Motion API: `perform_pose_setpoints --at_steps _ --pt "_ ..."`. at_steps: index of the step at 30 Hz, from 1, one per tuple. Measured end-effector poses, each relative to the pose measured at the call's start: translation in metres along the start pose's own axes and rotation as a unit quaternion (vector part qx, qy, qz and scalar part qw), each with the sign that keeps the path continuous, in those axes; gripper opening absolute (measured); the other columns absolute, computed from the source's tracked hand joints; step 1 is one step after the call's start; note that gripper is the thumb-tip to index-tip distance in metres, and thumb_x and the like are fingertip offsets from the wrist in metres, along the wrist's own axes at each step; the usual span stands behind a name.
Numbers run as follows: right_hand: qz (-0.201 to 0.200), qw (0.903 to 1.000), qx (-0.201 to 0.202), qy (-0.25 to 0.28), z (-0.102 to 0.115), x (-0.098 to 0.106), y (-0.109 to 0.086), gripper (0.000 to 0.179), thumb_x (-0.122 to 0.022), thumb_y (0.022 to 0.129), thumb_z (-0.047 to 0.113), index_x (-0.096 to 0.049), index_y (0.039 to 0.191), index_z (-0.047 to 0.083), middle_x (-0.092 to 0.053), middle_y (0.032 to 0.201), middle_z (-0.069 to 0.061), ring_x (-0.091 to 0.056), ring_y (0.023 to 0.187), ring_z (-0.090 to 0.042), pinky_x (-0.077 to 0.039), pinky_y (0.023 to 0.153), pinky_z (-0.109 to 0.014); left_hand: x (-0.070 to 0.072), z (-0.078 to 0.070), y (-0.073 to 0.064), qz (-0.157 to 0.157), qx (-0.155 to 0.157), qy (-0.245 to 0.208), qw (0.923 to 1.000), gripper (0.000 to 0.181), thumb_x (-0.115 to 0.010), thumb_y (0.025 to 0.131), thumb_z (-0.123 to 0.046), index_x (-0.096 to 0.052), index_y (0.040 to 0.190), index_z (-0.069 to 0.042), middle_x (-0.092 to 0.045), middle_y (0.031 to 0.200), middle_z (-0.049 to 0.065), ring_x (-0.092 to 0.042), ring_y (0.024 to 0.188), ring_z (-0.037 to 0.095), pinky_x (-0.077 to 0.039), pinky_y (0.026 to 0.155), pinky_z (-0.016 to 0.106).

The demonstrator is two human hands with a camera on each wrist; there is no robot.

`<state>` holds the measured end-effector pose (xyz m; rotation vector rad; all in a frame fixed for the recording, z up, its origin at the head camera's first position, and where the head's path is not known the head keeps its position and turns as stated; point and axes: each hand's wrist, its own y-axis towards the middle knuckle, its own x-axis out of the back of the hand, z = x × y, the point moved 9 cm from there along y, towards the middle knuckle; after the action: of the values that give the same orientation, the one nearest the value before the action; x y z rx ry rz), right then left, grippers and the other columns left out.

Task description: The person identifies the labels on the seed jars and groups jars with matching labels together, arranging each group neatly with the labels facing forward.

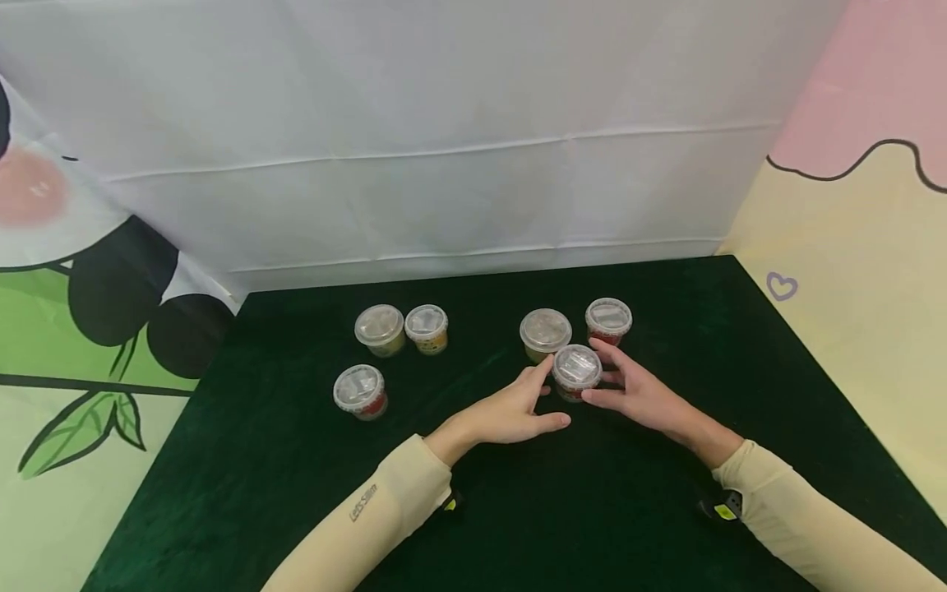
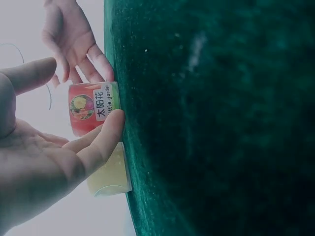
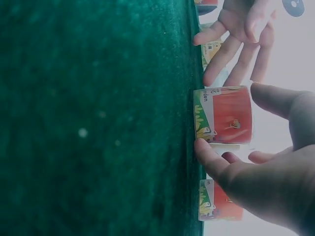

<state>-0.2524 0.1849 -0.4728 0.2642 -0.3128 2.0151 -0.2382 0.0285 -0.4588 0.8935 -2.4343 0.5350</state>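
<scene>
A small lidded plastic cup (image 1: pixel 577 370) with a red label stands upright on the dark green cloth between both hands. Flowers and the words "little garden" show on its label (image 2: pixel 86 107) in the left wrist view. My left hand (image 1: pixel 510 411) is at its left side, thumb spread away and fingertips right at the cup. On the other side, my right hand (image 1: pixel 639 393) has its thumb and fingers spread apart close around the cup's right edge. Just behind stand a yellowish cup (image 1: pixel 545 330) and another red-labelled cup (image 1: pixel 608 318), the latter near the right fingertips.
On the left stand a pale yellow cup (image 1: pixel 380 327), a smaller yellow cup (image 1: pixel 427 327) and a red-labelled cup (image 1: pixel 359 389), all lidded. A white cloth wall (image 1: pixel 473 197) rises behind the green tabletop (image 1: pixel 473 526); printed panels (image 1: pixel 851 247) flank it.
</scene>
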Motion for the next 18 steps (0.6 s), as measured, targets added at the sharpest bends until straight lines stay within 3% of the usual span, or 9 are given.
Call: perform_pose_setpoints --at_steps 10,18 --pt "0.021 0.9997 -0.004 0.012 -0.0064 -0.0077 -0.0005 0.083 -0.064 0.100 0.010 -0.010 0.162 0.007 -0.022 0.161 -0.023 -0.030 0.144 -0.048 -0.042 0.109 -0.053 -0.0034 -0.0005 -0.0021 0.002 0.001 -0.008 1.0000 0.092 -0.062 0.102 -0.036 0.003 0.163 -0.014 -0.017 0.164 0.015 -0.039 0.144 0.030 -0.036 0.115 0.034" --pt "0.020 0.9996 -0.007 0.019 -0.0039 -0.0036 0.0023 0.076 -0.057 0.102 0.009 -0.012 0.162 0.007 -0.025 0.161 -0.022 -0.031 0.144 -0.046 -0.034 0.112 -0.061 -0.0027 -0.0037 0.0000 0.000 -0.013 -0.017 0.9998 0.093 -0.063 0.102 -0.033 0.005 0.164 -0.016 -0.016 0.164 0.016 -0.039 0.144 0.033 -0.038 0.113 0.035"
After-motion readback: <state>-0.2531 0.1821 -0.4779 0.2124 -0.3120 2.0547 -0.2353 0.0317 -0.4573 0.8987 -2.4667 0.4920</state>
